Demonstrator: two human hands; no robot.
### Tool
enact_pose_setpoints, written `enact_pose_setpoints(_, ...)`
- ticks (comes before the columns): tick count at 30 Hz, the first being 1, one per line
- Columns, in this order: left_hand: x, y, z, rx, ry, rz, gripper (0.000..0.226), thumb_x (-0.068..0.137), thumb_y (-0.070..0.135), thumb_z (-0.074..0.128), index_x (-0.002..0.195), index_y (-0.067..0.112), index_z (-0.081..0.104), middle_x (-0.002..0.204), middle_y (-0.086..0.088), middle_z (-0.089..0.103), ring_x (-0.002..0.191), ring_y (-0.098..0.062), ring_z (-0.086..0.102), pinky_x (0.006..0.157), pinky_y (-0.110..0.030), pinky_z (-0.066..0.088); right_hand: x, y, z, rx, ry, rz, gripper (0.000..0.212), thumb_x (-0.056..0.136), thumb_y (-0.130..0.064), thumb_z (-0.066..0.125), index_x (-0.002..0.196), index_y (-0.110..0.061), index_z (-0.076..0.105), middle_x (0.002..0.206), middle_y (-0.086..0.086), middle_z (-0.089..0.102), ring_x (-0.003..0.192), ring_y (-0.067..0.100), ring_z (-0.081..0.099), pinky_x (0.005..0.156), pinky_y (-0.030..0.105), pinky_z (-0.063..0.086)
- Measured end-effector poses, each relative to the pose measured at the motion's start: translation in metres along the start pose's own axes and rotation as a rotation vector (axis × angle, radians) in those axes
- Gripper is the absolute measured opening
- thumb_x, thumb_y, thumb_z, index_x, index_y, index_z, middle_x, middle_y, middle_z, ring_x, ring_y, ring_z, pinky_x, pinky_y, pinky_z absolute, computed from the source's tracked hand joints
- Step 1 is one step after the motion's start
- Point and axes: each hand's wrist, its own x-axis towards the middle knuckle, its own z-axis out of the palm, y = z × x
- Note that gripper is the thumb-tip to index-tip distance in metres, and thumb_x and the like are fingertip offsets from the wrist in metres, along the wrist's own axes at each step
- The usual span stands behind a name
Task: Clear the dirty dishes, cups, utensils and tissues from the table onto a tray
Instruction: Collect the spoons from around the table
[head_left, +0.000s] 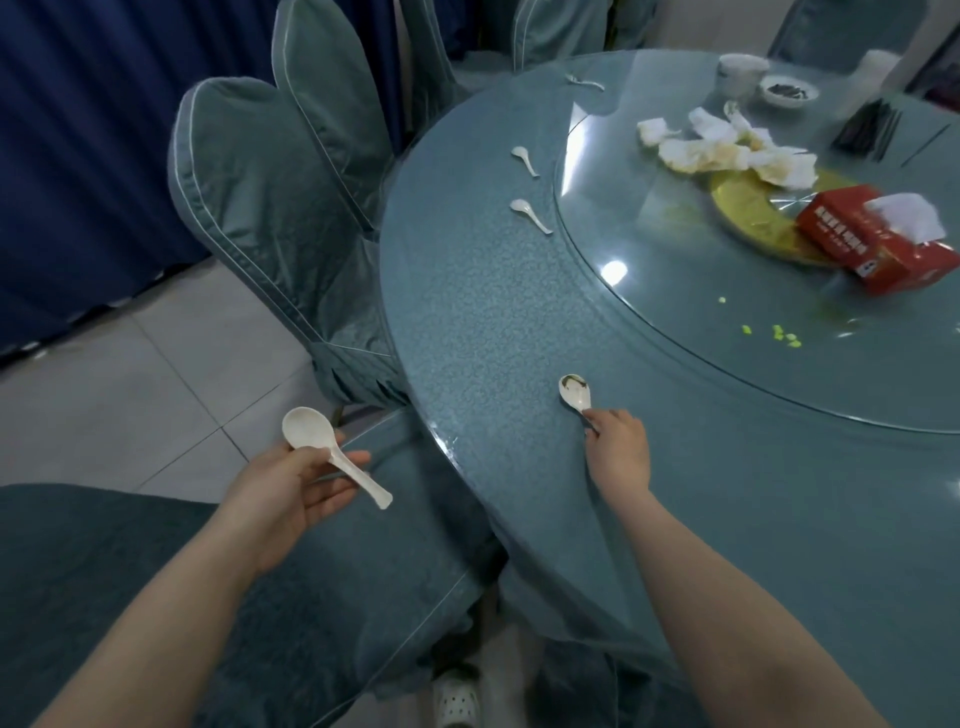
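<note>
We note left hand (291, 480) holds clean spoon (332, 452) off tabletop (493, 322); right hand (618, 447) pinches stained spoon (575, 392). Two spoons (530, 214), tissues (727, 150), small dish (788, 91) remain. Tray unseen.

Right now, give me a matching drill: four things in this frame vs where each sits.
Things:
1. clean white spoon
2. stained spoon
3. red tissue box
4. used tissues

Places:
A. table edge, right hand on its handle
B. glass turntable, near side
C. left hand, off the table
D. turntable, beyond the box

Pairs: 1-C, 2-A, 3-B, 4-D
</note>
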Motion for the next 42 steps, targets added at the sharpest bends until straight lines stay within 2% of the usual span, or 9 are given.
enact_pose_setpoints(4,-0.001,-0.002,0.001,-0.024,0.002,-0.013,0.017,0.098,0.006,0.040,0.106,0.007,0.055,0.090,-0.014,0.075,0.087,-0.026,0.069,0.070,-0.033,0.054,-0.003,-0.009,-0.003,0.046,-0.035,0.022,0.034,0.091,-0.004,0.051,0.120,-0.009,0.065,0.113,0.013,0.061,0.105,0.030,0.056,0.088,0.032,0.042)
enact_pose_setpoints(9,-0.007,0.002,0.001,-0.060,-0.007,0.008,0.018,0.098,0.004,0.039,0.106,0.006,0.055,0.087,-0.013,0.075,0.087,-0.027,0.068,0.071,-0.035,0.053,-0.024,-0.051,-0.011,0.226,-0.047,-0.039,0.028,0.090,-0.010,0.058,0.114,-0.016,0.071,0.107,0.004,0.068,0.098,0.020,0.062,0.077,0.016,0.037)
enact_pose_setpoints(13,-0.015,0.011,-0.009,-0.105,-0.030,0.044,0.019,0.096,0.000,0.038,0.101,0.007,0.055,0.086,-0.013,0.075,0.079,-0.024,0.071,0.068,-0.033,0.058,-0.052,-0.115,-0.032,0.354,-0.059,-0.227,0.026,0.086,-0.009,0.064,0.108,-0.020,0.073,0.095,-0.004,0.067,0.077,0.002,0.058,0.069,0.000,0.034)
enact_pose_setpoints(17,-0.029,0.016,-0.028,-0.158,-0.048,0.080,0.022,0.091,-0.007,0.039,0.098,0.008,0.054,0.086,-0.012,0.075,0.074,-0.021,0.072,0.059,-0.028,0.059,-0.098,-0.183,-0.046,0.433,-0.111,-0.425,0.026,0.084,-0.006,0.066,0.106,-0.019,0.074,0.087,-0.014,0.059,0.075,-0.016,0.054,0.073,-0.002,0.036)
enact_pose_setpoints(22,-0.056,0.019,-0.069,-0.188,-0.091,0.143,0.012,0.093,0.000,0.047,0.096,0.006,0.057,0.076,-0.008,0.074,0.072,-0.021,0.070,0.065,-0.029,0.059,-0.167,-0.255,-0.044,0.396,-0.112,-0.646,0.024,0.084,-0.006,0.066,0.105,-0.015,0.074,0.095,-0.005,0.066,0.084,-0.006,0.054,0.080,-0.003,0.033)
enact_pose_setpoints(27,-0.091,0.018,-0.140,-0.232,-0.146,0.220,0.014,0.100,0.014,0.044,0.096,0.009,0.057,0.064,-0.001,0.071,0.062,-0.015,0.069,0.058,-0.024,0.058,-0.239,-0.321,-0.021,0.310,-0.128,-0.766,0.023,0.088,-0.015,0.065,0.110,-0.015,0.072,0.101,0.001,0.067,0.093,0.012,0.061,0.084,0.015,0.042)
enact_pose_setpoints(32,-0.116,0.012,-0.234,-0.247,-0.072,0.282,0.020,0.103,0.017,0.039,0.103,0.006,0.055,0.078,-0.008,0.073,0.069,-0.017,0.072,0.054,-0.023,0.055,-0.303,-0.386,0.020,0.306,-0.152,-0.827,0.024,0.089,-0.012,0.063,0.112,-0.013,0.071,0.101,0.004,0.060,0.088,0.012,0.058,0.080,0.013,0.040)
enact_pose_setpoints(36,-0.128,0.010,-0.302,-0.269,-0.001,0.296,0.021,0.104,0.016,0.035,0.107,0.005,0.054,0.095,-0.015,0.069,0.078,-0.021,0.070,0.061,-0.026,0.055,-0.344,-0.436,0.053,0.314,-0.230,-0.862,0.028,0.089,-0.012,0.061,0.115,-0.016,0.070,0.099,0.001,0.055,0.084,0.006,0.052,0.080,0.013,0.039)
enact_pose_setpoints(42,-0.133,0.022,-0.385,-0.339,0.123,0.326,0.021,0.103,0.012,0.034,0.098,0.005,0.053,0.090,-0.016,0.067,0.078,-0.023,0.068,0.058,-0.026,0.059,-0.368,-0.502,0.086,0.280,-0.368,-0.940,0.033,0.088,-0.018,0.063,0.119,-0.023,0.067,0.110,-0.002,0.059,0.106,0.011,0.053,0.096,0.022,0.040)
